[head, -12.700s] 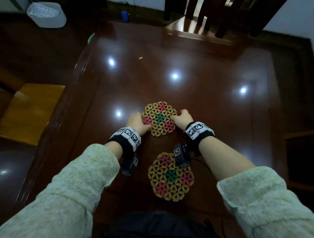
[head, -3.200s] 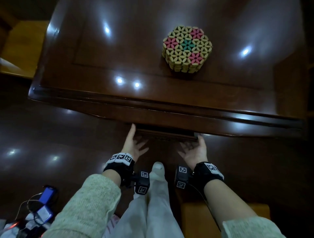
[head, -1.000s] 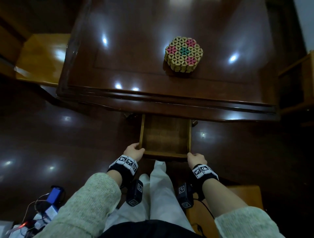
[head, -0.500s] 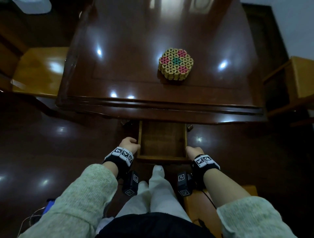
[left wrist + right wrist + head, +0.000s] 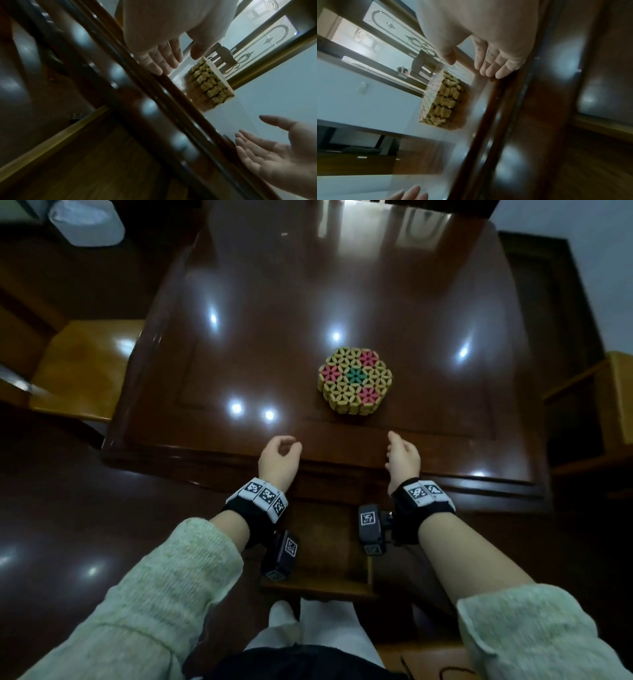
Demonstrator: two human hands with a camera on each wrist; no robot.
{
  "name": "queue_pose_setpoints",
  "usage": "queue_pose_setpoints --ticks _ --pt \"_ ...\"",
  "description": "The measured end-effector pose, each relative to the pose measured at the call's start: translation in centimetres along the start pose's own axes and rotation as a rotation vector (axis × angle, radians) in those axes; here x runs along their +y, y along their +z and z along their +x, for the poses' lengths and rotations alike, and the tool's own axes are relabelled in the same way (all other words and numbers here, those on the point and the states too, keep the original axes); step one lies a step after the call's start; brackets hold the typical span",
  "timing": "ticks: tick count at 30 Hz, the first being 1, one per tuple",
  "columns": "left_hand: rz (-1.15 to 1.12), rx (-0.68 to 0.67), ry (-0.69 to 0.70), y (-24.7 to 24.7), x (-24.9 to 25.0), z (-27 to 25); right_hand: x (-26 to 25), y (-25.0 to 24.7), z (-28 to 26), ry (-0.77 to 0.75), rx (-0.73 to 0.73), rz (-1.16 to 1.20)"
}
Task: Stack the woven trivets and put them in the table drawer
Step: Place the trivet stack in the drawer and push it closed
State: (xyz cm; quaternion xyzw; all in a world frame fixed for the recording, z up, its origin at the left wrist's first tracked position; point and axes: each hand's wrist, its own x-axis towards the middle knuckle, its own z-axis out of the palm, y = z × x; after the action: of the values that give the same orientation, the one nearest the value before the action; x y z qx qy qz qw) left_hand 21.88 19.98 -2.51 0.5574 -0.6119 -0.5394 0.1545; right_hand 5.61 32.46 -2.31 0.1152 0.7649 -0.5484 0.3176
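Observation:
The woven trivets [image 5: 355, 385] lie stacked in one hexagonal pile, yellow with pink and green flowers, on the dark glossy table [image 5: 274, 344] near its front edge. Both hands hover over that edge, short of the pile. My left hand [image 5: 287, 445] is to the pile's lower left, fingers loosely curled and holding nothing. My right hand [image 5: 394, 447] is to its lower right, fingers relaxed and empty. Below the wrists the table drawer [image 5: 318, 587] stands pulled out. The left wrist view shows the pile [image 5: 211, 83] beyond my left hand [image 5: 173, 59]. The right wrist view shows it [image 5: 443, 100] past my right hand [image 5: 481, 65].
A wooden chair seat [image 5: 82, 371] stands left of the table and a wooden stool [image 5: 616, 395] to the right. A white bin [image 5: 87, 220] sits on the floor at the far left. My legs in white trousers [image 5: 308, 631] are just behind the drawer.
Both hands have let go of the drawer's front corners and risen to the table's front edge, toward the pile. The drawer stays pulled out. The pile has not moved.

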Motion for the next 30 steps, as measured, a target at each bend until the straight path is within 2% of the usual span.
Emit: queue_pose_setpoints --ticks 5,11,17,20,24,30 --pt "-0.035 0.067 -0.049 3.0 5.7 6.6 -6.1 1.3 5.0 -0.08 -0.031 -0.065" --pt "0.093 -0.009 -0.083 5.8 8.9 10.9 -9.6 3.2 8.8 -0.086 -0.082 -0.229" --pt "0.13 -0.003 0.01 7.3 9.3 10.7 -9.9 4.9 9.2 -0.108 -0.183 -0.36" --pt "0.138 0.021 -0.014 7.4 9.4 10.7 -9.8 5.0 9.4 -0.139 -0.163 -0.401" --pt "0.126 0.021 -0.048 7.0 8.9 10.3 -9.8 4.5 8.8 -0.108 -0.148 -0.402" --pt "0.14 0.001 -0.086 5.4 7.3 7.4 -7.9 3.5 5.5 -0.107 -0.141 -0.39"
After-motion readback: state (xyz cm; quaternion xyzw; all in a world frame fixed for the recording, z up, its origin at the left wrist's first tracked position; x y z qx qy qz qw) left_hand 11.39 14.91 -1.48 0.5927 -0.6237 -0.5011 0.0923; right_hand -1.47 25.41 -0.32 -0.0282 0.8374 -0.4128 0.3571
